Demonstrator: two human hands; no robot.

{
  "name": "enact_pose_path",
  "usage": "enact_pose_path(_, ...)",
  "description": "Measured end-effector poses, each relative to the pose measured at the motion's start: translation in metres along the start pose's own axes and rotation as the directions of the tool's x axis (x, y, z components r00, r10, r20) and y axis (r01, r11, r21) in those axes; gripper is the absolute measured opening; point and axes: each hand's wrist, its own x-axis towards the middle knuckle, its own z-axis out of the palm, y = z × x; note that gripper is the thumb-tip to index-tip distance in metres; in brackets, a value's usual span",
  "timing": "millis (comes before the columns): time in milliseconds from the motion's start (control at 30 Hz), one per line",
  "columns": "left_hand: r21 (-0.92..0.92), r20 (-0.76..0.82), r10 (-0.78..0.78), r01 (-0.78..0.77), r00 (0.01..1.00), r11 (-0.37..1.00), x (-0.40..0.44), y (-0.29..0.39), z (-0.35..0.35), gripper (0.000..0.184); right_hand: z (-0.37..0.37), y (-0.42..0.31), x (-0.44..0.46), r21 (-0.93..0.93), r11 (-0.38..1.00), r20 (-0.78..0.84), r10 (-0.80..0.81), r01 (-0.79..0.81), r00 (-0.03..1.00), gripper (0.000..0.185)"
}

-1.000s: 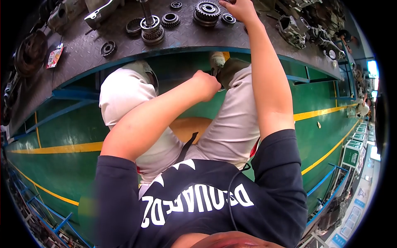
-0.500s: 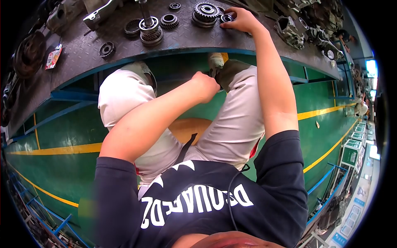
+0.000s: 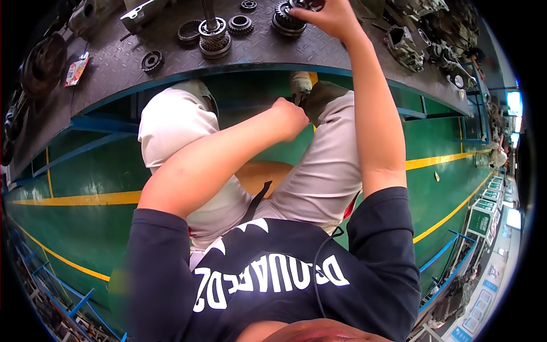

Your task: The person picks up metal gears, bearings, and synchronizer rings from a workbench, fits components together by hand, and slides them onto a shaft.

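Observation:
My right hand (image 3: 326,16) is over the bench with its thumb and fingers closed on a dark metal gear (image 3: 307,5), which is cut by the top of the view. Just left of that hand a stack of gears (image 3: 288,24) stands on the bench. My left hand (image 3: 292,119) hangs between my thighs, below the bench edge. Its back is toward me, and its fingers are curled under and hidden. Left of the stack are a toothed ring (image 3: 241,24) and an upright shaft with a bearing and gears (image 3: 214,39).
A loose ring gear (image 3: 152,61) and a small packet (image 3: 76,69) lie on the metal bench (image 3: 250,59). Metal housings (image 3: 403,47) sit at the right, with large dark parts (image 3: 43,69) at the left. The blue bench frame (image 3: 102,123) runs below.
My right hand has moved up and away from me with the gear, further over the bench. The left hand stays nearly where it was. The view has shifted slightly.

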Motion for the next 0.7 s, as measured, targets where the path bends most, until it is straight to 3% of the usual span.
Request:
enact_pose_path(300,-0.003,0.025,-0.026,0.026,0.999,1.000,-0.003,-0.004,0.000,0.035,-0.001,0.008,-0.001,0.055,0.998,0.138,-0.008,0.000,0.990,0.040)
enact_pose_path(400,-0.011,0.038,-0.026,0.027,0.999,1.000,-0.003,-0.003,0.000,0.035,-0.008,0.013,-0.006,0.139,0.972,0.107,0.177,-0.191,0.978,0.043)
enact_pose_path(433,-0.013,0.033,-0.024,0.024,0.999,1.000,-0.002,-0.002,-0.001,0.035,-0.017,0.010,-0.002,0.032,0.843,0.211,0.520,-0.537,0.828,0.053)
enact_pose_path(500,-0.019,0.023,-0.024,0.025,0.999,1.000,-0.003,-0.002,-0.001,0.036,-0.009,0.089,0.003,0.039,0.975,0.075,0.216,-0.219,0.974,0.043)
enact_pose_path(533,-0.017,0.019,-0.024,0.024,1.000,1.000,-0.002,-0.003,0.000,0.036,-0.005,0.124,0.004,0.027,0.999,0.009,0.045,-0.046,0.999,0.039)
enact_pose_path(567,-0.016,0.014,-0.024,0.024,1.000,1.000,0.000,-0.003,0.002,0.036,-0.006,0.135,0.003,-0.051,0.993,0.105,0.109,-0.104,0.988,0.042)
enact_pose_path(667,-0.016,0.016,-0.028,0.028,0.999,0.999,0.001,-0.003,0.004,0.037,-0.001,0.125,-0.013,-0.040,0.967,0.290,0.252,-0.251,0.923,0.049)
enact_pose_path(700,-0.016,0.020,-0.029,0.030,0.999,0.999,0.001,-0.003,0.004,0.037,0.002,0.120,-0.017,-0.081,0.973,0.330,0.229,-0.214,0.916,0.062)
